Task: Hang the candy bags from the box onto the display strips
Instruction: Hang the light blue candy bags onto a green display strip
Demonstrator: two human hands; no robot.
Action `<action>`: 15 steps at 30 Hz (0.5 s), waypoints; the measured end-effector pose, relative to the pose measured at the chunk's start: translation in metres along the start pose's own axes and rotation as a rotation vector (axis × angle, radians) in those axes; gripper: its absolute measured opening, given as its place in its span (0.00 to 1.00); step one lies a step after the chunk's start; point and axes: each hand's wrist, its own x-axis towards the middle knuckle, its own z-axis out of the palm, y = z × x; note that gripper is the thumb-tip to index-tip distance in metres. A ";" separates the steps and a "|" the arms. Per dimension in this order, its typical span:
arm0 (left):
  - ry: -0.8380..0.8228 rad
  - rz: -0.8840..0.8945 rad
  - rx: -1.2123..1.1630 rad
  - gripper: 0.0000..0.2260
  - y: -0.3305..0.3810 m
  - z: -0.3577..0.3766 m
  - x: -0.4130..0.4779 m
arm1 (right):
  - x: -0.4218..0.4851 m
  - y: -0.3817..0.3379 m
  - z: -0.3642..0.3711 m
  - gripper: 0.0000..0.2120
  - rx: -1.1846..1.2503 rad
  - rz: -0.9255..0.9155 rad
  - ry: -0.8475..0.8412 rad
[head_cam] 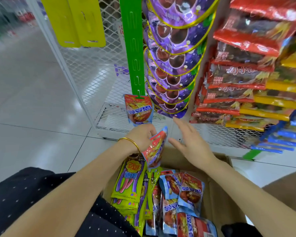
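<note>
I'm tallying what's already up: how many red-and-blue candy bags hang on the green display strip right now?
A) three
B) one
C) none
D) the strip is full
B: a single red-and-blue candy bag hangs at the bottom of the green display strip; the hooks above it are bare, and another bag is in the left hand.

A green display strip (134, 53) hangs vertically in front of a white mesh rack. Its upper hooks are bare, and one red and light-blue candy bag (138, 110) hangs upright from its lowest hook. Just below that bag, a second bag of the same kind (155, 148) is tilted with its top edge pointing up and to the right, above an open cardboard box (217, 199) on the floor. Inside the box, more red and blue bags (188, 190) stand packed together on the right side, and yellow-green bags with pink and purple print (128, 182) are stacked on the left.
</note>
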 end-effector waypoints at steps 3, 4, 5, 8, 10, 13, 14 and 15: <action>0.012 0.093 0.039 0.07 -0.008 -0.019 -0.001 | 0.029 -0.017 -0.001 0.22 0.118 -0.029 -0.078; 0.028 0.108 0.032 0.07 -0.010 -0.027 0.000 | 0.036 -0.024 -0.002 0.16 0.164 -0.029 -0.109; 0.030 0.122 0.027 0.07 -0.012 -0.034 0.001 | 0.041 -0.029 -0.001 0.09 0.212 -0.028 -0.125; 0.004 0.127 -0.013 0.05 -0.016 -0.064 0.007 | 0.055 -0.039 0.000 0.10 0.339 -0.041 -0.061; 0.134 0.059 -0.131 0.06 -0.020 -0.087 0.016 | 0.063 -0.043 -0.002 0.13 0.371 -0.061 -0.003; 0.509 -0.051 -0.339 0.12 -0.027 -0.104 0.042 | 0.073 -0.047 -0.006 0.05 0.300 -0.055 0.024; 0.575 -0.059 -0.417 0.13 -0.026 -0.104 0.049 | 0.077 -0.047 -0.007 0.05 0.270 -0.057 0.030; 0.606 -0.055 -0.486 0.14 -0.023 -0.102 0.054 | 0.081 -0.047 -0.007 0.06 0.248 -0.060 0.035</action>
